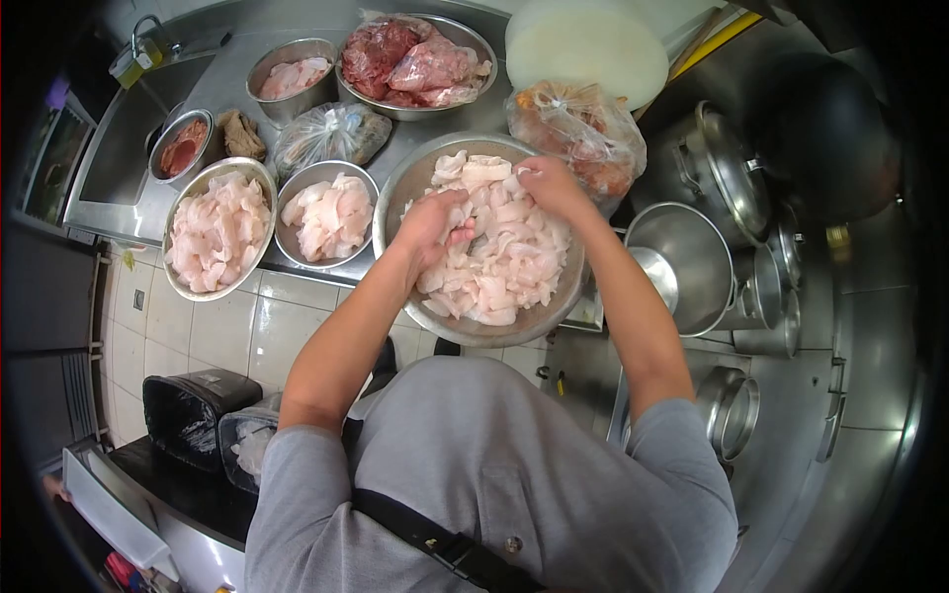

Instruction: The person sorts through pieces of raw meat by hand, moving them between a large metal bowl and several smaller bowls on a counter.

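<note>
A wide metal bowl (397, 188) in front of me holds a heap of pale pinkish-white meat strips (494, 272). Over its left side, my left hand (433, 229) has its fingers curled round a pale meat strip. My right hand (554, 186) is at the far right rim, with thumb and fingers pinched on another pale strip. Just left of the bowl stands a smaller metal bowl (281, 229) of pale meat pieces (334, 219). A larger bowl (259, 279) of similar pieces (219, 233) sits at the counter's front edge.
Behind are a basin of dark red meat in plastic (420, 64), a metal pot (287, 104) and a knotted clear bag (331, 136). An orange-filled bag (583, 138) leans near a round white board (588, 49). Metal pots (682, 257) stand right; black bins (198, 410) below left.
</note>
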Motion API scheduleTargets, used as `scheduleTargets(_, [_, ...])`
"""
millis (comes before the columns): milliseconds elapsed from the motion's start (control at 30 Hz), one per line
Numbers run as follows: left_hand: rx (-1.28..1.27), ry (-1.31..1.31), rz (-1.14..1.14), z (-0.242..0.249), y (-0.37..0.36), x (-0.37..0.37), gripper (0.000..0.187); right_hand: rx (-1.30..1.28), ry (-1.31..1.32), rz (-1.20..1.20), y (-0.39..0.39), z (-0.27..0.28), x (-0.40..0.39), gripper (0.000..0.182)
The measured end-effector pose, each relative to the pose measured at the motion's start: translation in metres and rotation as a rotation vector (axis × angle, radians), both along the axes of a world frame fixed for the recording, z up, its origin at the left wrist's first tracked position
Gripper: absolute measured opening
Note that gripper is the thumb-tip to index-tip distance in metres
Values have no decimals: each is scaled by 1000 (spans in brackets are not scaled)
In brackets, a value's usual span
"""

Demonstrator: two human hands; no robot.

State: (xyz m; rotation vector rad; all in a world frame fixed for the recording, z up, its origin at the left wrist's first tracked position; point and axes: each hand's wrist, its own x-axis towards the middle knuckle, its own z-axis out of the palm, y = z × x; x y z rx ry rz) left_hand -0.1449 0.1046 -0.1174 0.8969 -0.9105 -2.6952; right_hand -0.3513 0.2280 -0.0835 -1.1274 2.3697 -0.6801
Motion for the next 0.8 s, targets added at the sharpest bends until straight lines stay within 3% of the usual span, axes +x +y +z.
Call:
scheduleTargets(67, [-3, 5, -73, 3, 0, 2, 36, -84, -436, -44, 3, 26, 15, 26])
scheduleTargets(100, [-3, 7, -70, 3, 1, 1, 36, -83, -435, -41, 4, 35, 20, 26])
scheduleTargets(167, [63, 60, -93, 4, 4, 1, 31, -223, -820, 85, 5, 47, 31, 31])
scheduleTargets(400, [219, 430, -213, 9, 3, 2, 38, -247, -1014, 190, -3, 63, 55, 39])
scheduleTargets(467, [139, 472, -329, 4, 1, 4, 40, -139, -969, 186, -9, 58, 55, 38])
scheduleTargets(567, [69, 380, -236, 21, 5, 13, 39, -190, -958, 195, -15, 79, 73, 29])
scheduleTargets(700, [260, 509, -239, -18, -11, 6, 40, -157, -716, 145, -12, 21, 21, 24])
scheduleTargets(767, [221, 418, -133, -14, -14, 10, 40, 456, 91, 312, 3, -4, 17, 26])
scheduleTargets(800, [223, 420, -129, -9, -12, 11, 40, 459, 93, 315, 12, -13, 18, 26])
